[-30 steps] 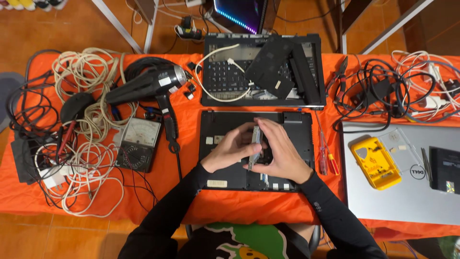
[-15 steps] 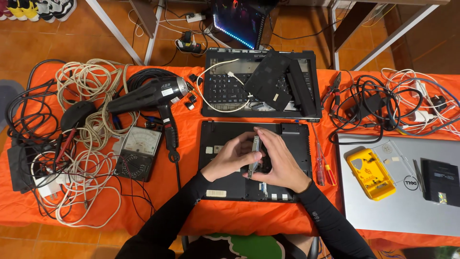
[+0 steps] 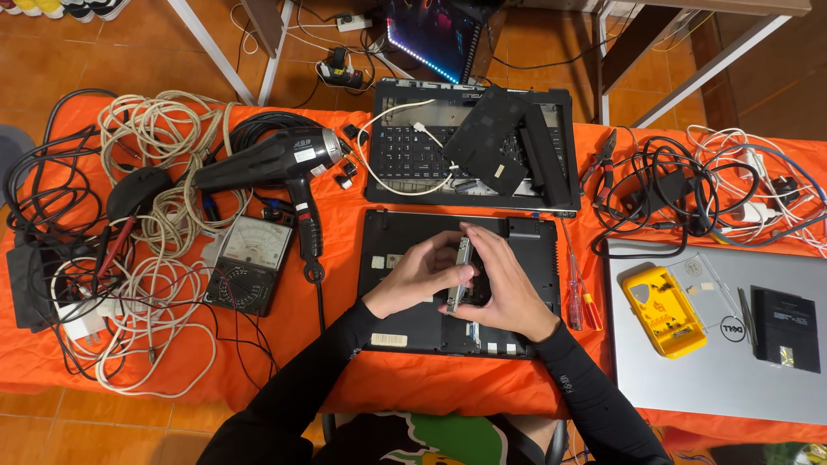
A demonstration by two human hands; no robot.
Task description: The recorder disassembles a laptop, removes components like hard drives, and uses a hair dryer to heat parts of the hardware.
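My left hand (image 3: 416,274) and my right hand (image 3: 506,282) meet over the black laptop base (image 3: 525,239) that lies bottom-up on the orange table cover (image 3: 345,379). Together they hold a thin silver drive module (image 3: 460,274) standing on its edge above an opening in the base. Left fingers pinch it from the left, the right palm cups it from the right. Both arms wear black sleeves.
A second opened laptop (image 3: 405,151) with loose black panels lies behind. To the left are a black heat gun (image 3: 276,164), an analogue meter (image 3: 250,258) and tangled cables (image 3: 146,146). Screwdrivers (image 3: 575,288), a yellow meter (image 3: 663,310), a silver laptop (image 3: 724,362) and black cables (image 3: 663,189) are at the right.
The view has shifted a little. Both hands stay on the silver module over the base, and the module stands slightly more upright than before.
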